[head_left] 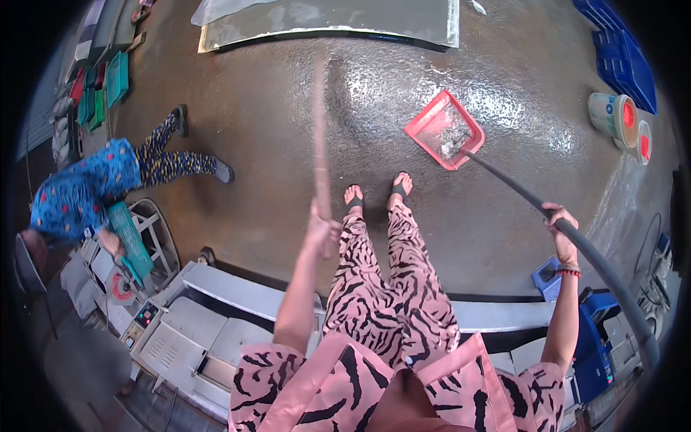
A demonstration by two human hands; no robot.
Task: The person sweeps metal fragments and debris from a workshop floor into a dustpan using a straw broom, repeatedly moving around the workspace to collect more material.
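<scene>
Sweeping step, I judge: left hand [322,232] grips the broom handle [320,144], right hand [561,234] grips the pole [518,189] of the red dustpan [444,129], far right. Next calls for brushing debris rightward into it.

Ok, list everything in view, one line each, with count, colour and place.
dustpan: one, red, on the floor ahead of the feet, on a long dark handle
stick: one, pale, blurred, rising from the left hand
sheet: one, clear plastic, top of the floor
crates: a stack, blue, top right
tubs: two, pale with red ends, right
machines: several, white, lower left
person: one, in blue, left, holding a teal thing
left hand: fingers around the stick
right hand: fingers around the dustpan handle
</scene>
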